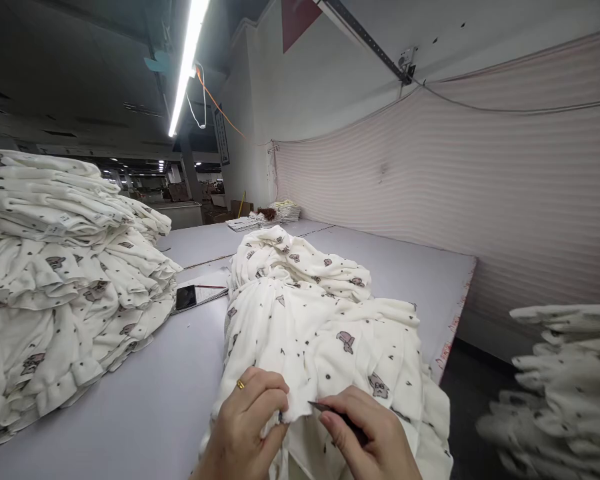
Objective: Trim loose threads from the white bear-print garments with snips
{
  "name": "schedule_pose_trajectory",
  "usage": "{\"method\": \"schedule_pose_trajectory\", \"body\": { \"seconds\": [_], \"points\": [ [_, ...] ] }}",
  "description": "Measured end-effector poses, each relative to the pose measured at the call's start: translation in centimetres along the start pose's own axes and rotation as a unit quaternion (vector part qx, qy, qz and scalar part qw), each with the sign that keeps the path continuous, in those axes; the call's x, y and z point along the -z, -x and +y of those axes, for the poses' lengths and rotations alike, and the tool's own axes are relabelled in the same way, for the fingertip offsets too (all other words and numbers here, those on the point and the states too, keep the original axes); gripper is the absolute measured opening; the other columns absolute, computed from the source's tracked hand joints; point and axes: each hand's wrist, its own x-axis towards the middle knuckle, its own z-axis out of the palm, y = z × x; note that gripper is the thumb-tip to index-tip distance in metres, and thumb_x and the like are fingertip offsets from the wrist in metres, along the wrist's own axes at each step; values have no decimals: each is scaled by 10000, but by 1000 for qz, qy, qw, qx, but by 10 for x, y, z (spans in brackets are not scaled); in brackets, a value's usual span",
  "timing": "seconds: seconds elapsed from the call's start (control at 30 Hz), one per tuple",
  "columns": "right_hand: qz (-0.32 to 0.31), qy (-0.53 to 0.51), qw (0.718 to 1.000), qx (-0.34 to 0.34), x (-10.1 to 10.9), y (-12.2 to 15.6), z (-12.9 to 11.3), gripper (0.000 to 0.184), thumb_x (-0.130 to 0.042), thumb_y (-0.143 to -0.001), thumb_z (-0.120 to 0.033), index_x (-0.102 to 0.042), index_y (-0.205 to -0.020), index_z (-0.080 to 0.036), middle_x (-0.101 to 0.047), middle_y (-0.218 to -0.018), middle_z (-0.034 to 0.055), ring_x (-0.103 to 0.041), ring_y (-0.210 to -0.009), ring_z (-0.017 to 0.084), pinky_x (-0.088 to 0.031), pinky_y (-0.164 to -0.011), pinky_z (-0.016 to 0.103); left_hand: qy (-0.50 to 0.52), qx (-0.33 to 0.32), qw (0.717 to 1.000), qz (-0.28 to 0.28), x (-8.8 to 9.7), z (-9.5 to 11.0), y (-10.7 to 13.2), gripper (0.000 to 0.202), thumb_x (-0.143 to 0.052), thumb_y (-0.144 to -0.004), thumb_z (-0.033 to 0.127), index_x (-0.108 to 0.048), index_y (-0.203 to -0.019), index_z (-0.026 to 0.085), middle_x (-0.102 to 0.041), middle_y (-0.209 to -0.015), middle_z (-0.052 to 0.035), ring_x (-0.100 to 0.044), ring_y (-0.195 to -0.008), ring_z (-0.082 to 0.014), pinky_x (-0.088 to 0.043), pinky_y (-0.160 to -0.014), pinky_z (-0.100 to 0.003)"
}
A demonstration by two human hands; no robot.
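Note:
A white fleece garment (300,360) with grey animal prints and small dark marks lies bunched on the table in front of me. My left hand (253,423), with a gold ring on one finger, pinches an edge of this cloth. A small dark spot shows at its fingertips. In my right hand (367,433) is a dark pointed tool (321,405) that looks like thread snips; most of it is hidden by the fingers. Its tip points left, close to the pinched edge. Whether the tip touches the cloth I cannot tell.
A tall pile of matching garments (70,267) stands on the left of the table (150,407). Beside it lie a phone (185,297) and papers (213,281). More white garments (570,380) hang or lie at the right, past the table edge. Folded cloth (285,211) sits farther back.

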Motion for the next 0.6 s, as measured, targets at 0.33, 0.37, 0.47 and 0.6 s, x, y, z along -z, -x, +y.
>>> {"method": "schedule_pose_trajectory", "body": {
  "seconds": [0.33,0.37,0.47,0.6],
  "points": [
    [69,-48,995,-49,-22,-26,17,106,-512,-875,-269,-578,-808,-218,-620,-706,9,-576,-638,171,-438,-566,232,246,418,874,-26,-2,7,-14,290,-552,-826,500,-589,-859,214,-591,-644,29,-551,-536,-143,-409,-478,-205],
    [75,-69,994,-42,-24,-26,17,93,-530,-870,-284,-586,-829,-222,-621,-717,6,-567,-620,164,-435,-550,226,259,432,863,-21,-3,7,-15,326,-559,-810,531,-592,-854,210,-580,-633,35,-548,-539,-143,-412,-490,-205],
    [94,-99,991,10,-35,-22,17,140,-622,-790,-255,-622,-929,-241,-650,-828,8,-512,-539,128,-414,-508,216,276,447,851,-16,-8,4,-18,388,-563,-780,592,-585,-811,206,-549,-601,45,-549,-582,-156,-439,-558,-221],
    [91,-78,993,9,-47,-21,18,213,-688,-712,-224,-646,-921,-233,-645,-770,1,-519,-548,132,-384,-495,216,285,430,856,-39,-15,2,-20,413,-526,-792,617,-572,-788,207,-579,-633,25,-565,-667,-187,-445,-656,-253]
  ]
}}
